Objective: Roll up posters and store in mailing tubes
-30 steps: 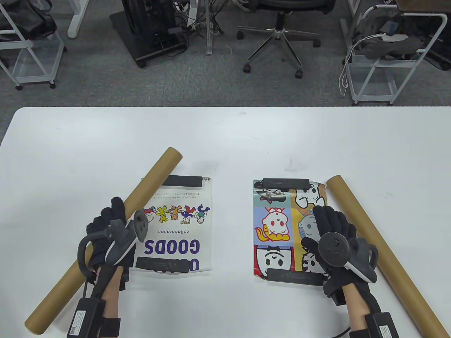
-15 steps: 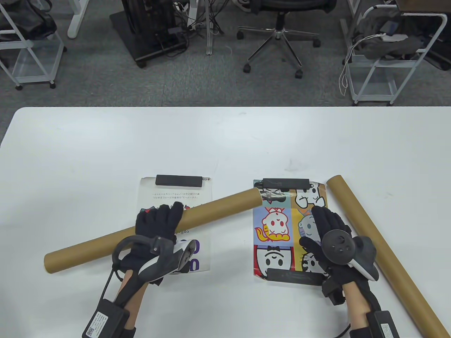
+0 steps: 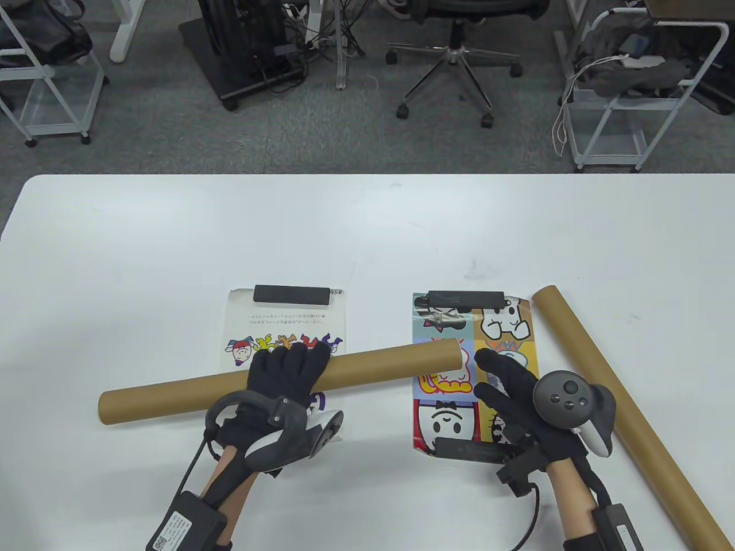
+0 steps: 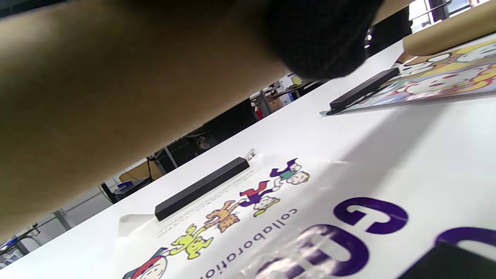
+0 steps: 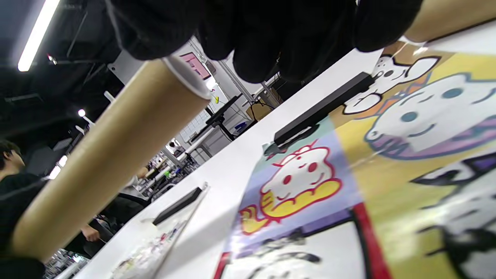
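tube: plain brown cardboard mailing tube (image 3: 367,370), held level above the GOODS poster (image 3: 287,336)
left hand (image 3: 287,379): gripping its middle
right hand (image 3: 511,390): fingers spread, empty, by tube's end
nearby: second tube (image 3: 620,413) on counter (image 3: 367,229); cartoon poster (image 3: 459,350) pinned by black bars (image 3: 466,298)

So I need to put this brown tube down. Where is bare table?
Bare white table runs beyond both posters and between the white GOODS poster and the colourful cartoon poster. Crowded by the second cardboard tube.
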Tool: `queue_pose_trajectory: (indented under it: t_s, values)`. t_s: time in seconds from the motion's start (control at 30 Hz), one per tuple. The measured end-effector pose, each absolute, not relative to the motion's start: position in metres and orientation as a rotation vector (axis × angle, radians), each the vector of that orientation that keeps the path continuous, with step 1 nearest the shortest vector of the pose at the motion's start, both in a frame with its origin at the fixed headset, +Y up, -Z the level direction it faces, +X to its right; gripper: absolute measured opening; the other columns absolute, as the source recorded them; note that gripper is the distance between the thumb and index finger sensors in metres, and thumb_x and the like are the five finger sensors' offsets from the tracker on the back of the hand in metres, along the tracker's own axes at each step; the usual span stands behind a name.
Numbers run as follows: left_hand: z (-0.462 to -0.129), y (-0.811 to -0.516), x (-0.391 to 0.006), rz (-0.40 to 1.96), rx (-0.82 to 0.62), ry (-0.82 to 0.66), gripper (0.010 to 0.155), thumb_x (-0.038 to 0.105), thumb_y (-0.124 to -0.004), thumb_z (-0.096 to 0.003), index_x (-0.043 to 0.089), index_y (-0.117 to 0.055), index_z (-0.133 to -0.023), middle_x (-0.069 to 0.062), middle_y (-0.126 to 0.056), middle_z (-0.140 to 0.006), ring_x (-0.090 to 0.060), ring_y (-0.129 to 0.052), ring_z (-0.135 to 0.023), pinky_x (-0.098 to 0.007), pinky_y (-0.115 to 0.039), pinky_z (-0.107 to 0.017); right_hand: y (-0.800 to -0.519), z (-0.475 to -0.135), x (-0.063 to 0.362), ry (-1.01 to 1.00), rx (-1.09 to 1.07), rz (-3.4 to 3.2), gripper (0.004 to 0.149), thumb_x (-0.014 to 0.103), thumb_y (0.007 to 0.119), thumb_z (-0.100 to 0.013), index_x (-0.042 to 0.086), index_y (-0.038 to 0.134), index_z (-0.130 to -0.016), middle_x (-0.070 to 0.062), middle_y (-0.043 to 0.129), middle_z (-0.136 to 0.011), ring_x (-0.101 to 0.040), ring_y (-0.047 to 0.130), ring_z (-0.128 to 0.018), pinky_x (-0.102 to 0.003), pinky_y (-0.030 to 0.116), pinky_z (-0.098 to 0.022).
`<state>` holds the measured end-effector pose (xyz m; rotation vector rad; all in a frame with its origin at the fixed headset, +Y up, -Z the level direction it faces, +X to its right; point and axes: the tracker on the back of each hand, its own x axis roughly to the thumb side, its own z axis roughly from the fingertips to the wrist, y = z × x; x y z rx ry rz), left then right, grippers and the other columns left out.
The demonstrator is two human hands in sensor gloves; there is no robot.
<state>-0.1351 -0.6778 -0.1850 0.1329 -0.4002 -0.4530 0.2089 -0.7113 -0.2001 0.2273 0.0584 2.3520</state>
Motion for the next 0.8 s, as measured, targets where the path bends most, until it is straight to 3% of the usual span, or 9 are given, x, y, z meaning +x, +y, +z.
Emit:
queue_pose_trajectory:
  t_s: [0.2, 0.33, 0.53, 0.63, 0.8]
  values:
    - [-0.177, -0.678, -0.124, -0.469, 0.165, -0.45, 0.087, 0.043, -0.075, -0.0465, 0.022, -0.03, -0.117, -0.006, -0.061, -0.117, -0.031, -0.079, -0.101, -0.055, -0.067, -0.08, -0.712, -0.201, 0.204, 0.03, 0.205, 2.374, 0.056, 0.039, 0.069, -0.049, 0.012, 0.065, -0.099, -0.018, 0.077, -0.099, -0.047, 0.078, -0.088, -0.074, 0.056, -0.067]
    - [-0.174, -0.674, -0.121, -0.484, 0.206, -0.469, 0.087, 0.046, -0.078, -0.0442, 0.024, -0.036, -0.116, -0.004, -0.067, -0.114, -0.029, -0.082, -0.097, -0.054, -0.069, -0.08, -0.712, -0.2, 0.206, -0.028, 0.125, 2.426, 0.044, 0.038, 0.07, -0.049, 0.018, 0.074, -0.088, -0.012, 0.086, -0.086, -0.041, 0.086, -0.077, -0.072, 0.058, -0.066]
    - [-0.168, -0.671, -0.117, -0.464, 0.15, -0.47, 0.089, 0.052, -0.081, -0.042, 0.013, -0.049, -0.116, -0.009, -0.071, -0.109, -0.03, -0.085, -0.086, -0.059, -0.071, -0.077, -0.708, -0.198, 0.207, -0.11, 0.107, 2.446, 0.039, 0.034, 0.074, -0.045, 0.025, 0.077, -0.082, -0.005, 0.088, -0.082, -0.034, 0.088, -0.075, -0.069, 0.06, -0.067]
    - [-0.169, -0.675, -0.119, -0.465, 0.158, -0.458, 0.083, 0.053, -0.082, -0.0402, 0.018, -0.058, -0.112, -0.008, -0.072, -0.11, -0.028, -0.086, -0.087, -0.057, -0.073, -0.077, -0.71, -0.196, 0.208, -0.077, 0.142, 2.418, 0.039, 0.035, 0.074, -0.046, 0.024, 0.077, -0.083, -0.006, 0.088, -0.084, -0.036, 0.087, -0.077, -0.071, 0.059, -0.067]
    - [-0.175, -0.675, -0.129, -0.433, 0.113, -0.426, 0.083, 0.056, -0.081, -0.0406, 0.029, -0.046, -0.111, -0.014, -0.072, -0.116, -0.04, -0.09, -0.099, -0.059, -0.077, -0.076, -0.707, -0.19, 0.204, -0.077, 0.151, 2.416, 0.042, 0.038, 0.071, -0.044, 0.023, 0.078, -0.083, -0.008, 0.088, -0.084, -0.038, 0.087, -0.076, -0.074, 0.056, -0.066]
